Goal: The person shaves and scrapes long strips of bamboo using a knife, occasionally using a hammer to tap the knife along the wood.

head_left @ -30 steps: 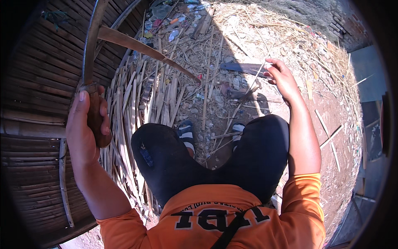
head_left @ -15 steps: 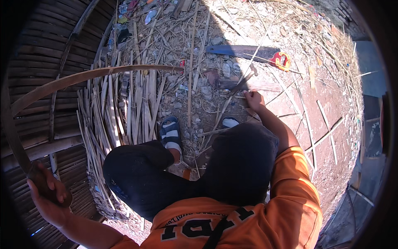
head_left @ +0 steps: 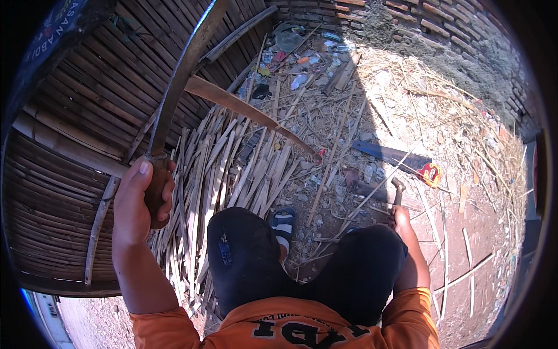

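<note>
My left hand (head_left: 139, 192) is closed around the brown wooden handle of a machete (head_left: 174, 93), raised at the left with its long curved blade pointing up. A long brown wooden slat (head_left: 238, 107) slants from the blade's level down to the littered ground; its upper end meets the blade's outline, and I cannot tell whether they touch. By my right knee, my right hand (head_left: 399, 218) grips a short dark tool with a bent end (head_left: 397, 189), its lower part hidden by my fingers. A flat dark wooden block (head_left: 372, 191) lies just beyond that hand.
A handsaw (head_left: 392, 158) with a red-orange handle lies beyond my right hand. Many thin wooden strips (head_left: 226, 168) are heaped left of my knees, beside a bamboo-slat wall (head_left: 64, 174). Straw and rubbish cover the ground up to a brick wall (head_left: 430, 29).
My left hand has risen and moved inward with the machete, its blade now tilting right. My right hand has closed on the dark tool, which lay across the block. The view has shifted.
</note>
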Demonstrator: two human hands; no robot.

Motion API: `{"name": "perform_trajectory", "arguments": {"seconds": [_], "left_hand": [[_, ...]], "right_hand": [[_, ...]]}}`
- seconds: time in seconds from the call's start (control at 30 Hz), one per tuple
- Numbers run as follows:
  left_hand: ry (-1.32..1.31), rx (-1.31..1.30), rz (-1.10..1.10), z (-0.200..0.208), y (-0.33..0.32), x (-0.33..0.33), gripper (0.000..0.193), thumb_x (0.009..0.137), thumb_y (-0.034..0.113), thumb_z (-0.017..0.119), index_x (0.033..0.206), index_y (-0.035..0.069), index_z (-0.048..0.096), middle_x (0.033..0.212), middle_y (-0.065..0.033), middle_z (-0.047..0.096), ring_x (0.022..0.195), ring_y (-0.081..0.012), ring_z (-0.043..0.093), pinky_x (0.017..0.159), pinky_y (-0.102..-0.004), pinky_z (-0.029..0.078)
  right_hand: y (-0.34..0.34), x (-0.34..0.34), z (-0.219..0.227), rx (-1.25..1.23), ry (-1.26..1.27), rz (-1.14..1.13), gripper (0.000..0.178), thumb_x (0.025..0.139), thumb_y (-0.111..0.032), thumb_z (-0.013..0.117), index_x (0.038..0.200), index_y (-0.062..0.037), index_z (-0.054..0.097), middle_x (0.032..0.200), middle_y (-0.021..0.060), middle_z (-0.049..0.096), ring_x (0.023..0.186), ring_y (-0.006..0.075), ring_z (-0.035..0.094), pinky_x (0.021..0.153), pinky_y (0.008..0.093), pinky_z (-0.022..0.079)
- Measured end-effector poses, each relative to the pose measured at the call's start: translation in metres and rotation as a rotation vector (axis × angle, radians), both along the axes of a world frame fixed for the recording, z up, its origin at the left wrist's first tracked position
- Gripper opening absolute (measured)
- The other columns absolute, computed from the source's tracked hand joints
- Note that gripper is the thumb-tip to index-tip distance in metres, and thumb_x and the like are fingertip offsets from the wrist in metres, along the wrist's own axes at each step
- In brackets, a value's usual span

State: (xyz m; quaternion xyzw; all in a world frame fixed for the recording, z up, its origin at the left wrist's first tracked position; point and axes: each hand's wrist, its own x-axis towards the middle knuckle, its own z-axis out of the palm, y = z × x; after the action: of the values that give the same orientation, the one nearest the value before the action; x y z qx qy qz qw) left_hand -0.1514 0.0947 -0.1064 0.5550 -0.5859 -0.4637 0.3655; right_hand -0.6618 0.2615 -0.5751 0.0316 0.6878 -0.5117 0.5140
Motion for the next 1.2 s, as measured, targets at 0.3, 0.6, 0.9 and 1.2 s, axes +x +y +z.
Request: {"name": "perform_trajectory", "arguments": {"seconds": [0.3,0.6,0.9,1.2], "left_hand": [[-0.031,-0.095,-0.327,0.004,0.004,-0.019,0.046,0.107,0.044,0.043,0.111,0.003,0.062,0.071,0.0011,0.053,0.052,-0.0065,0.044,0.047,-0.0239,0.033],[0.035,-0.078,-0.38,-0.015,0.028,-0.036,0.04,0.108,0.04,0.045,0.112,0.004,0.062,0.072,0.0008,0.051,0.054,-0.0083,0.045,0.048,-0.0265,0.035],[0.072,-0.064,-0.378,-0.007,0.024,-0.039,0.04,0.108,0.04,0.044,0.11,0.005,0.063,0.071,0.0009,0.051,0.051,-0.0076,0.044,0.046,-0.026,0.032],[0.095,-0.026,-0.388,-0.005,0.017,-0.032,0.039,0.107,0.039,0.043,0.109,0.005,0.063,0.069,0.0006,0.052,0.046,-0.0065,0.042,0.043,-0.0251,0.03]], "right_hand": [[0.073,0.025,0.27,0.006,1.466,0.114,0.029,0.107,-0.026,0.054,0.113,0.0026,0.06,0.083,0.0236,0.064,0.075,0.0363,0.065,0.069,0.0443,0.049],[-0.027,0.176,0.434,-0.797,1.15,0.067,0.038,0.104,-0.04,0.063,0.105,-0.0023,0.063,0.076,-0.0044,0.053,0.07,0.0053,0.045,0.061,0.0244,0.037],[-0.174,0.263,0.358,-1.045,0.859,-0.228,0.031,0.087,-0.02,0.083,0.09,-0.0011,0.059,0.086,0.006,0.068,0.077,0.0131,0.064,0.072,0.0302,0.051],[-0.202,0.287,0.363,-0.893,0.795,-0.203,0.033,0.082,-0.014,0.088,0.088,-0.0018,0.058,0.082,0.0063,0.07,0.072,0.0105,0.064,0.067,0.0281,0.051]]}}
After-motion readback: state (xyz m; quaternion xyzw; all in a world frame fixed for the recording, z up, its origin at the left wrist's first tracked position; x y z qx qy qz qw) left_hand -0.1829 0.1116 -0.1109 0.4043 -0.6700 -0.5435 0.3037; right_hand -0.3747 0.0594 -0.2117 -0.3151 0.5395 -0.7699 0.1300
